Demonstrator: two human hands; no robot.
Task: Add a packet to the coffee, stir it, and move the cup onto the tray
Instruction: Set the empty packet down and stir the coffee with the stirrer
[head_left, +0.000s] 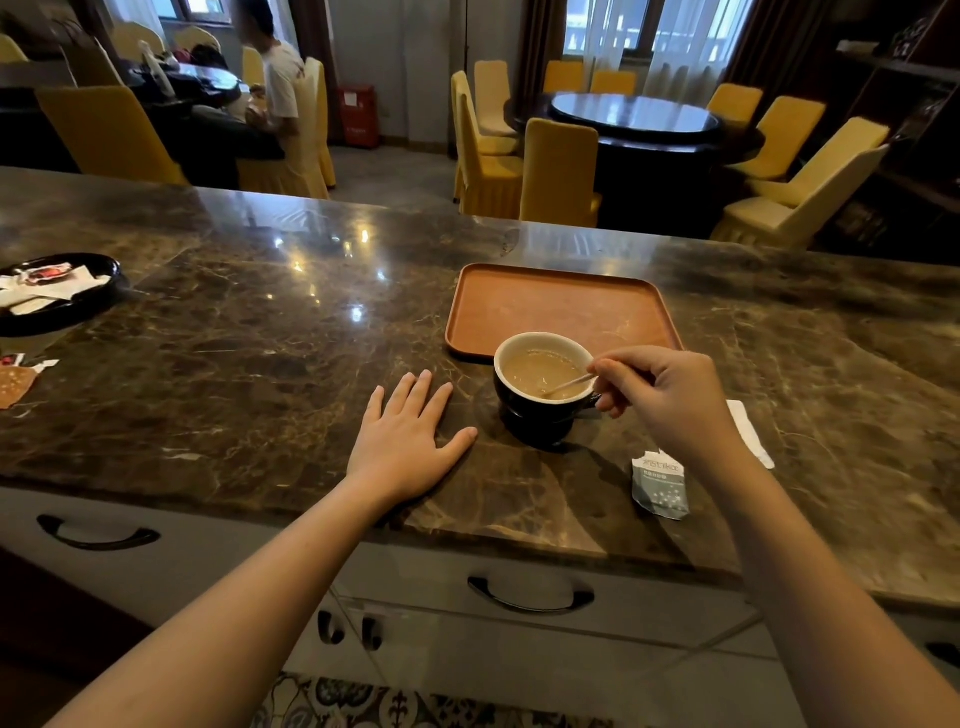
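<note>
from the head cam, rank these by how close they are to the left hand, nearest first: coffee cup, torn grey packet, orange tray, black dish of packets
From the left hand, flat on the counter:
1. Coffee cup, just to its right.
2. Orange tray, behind the cup, up and right.
3. Torn grey packet, farther right, near the counter's front edge, beyond the right forearm.
4. Black dish of packets, far left.

Tray and packet are fairly close to call.

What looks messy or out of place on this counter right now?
Nothing spilled. A torn packet lies beside the cup, a white wrapper sits behind the right hand, and scraps litter the far left.
</note>
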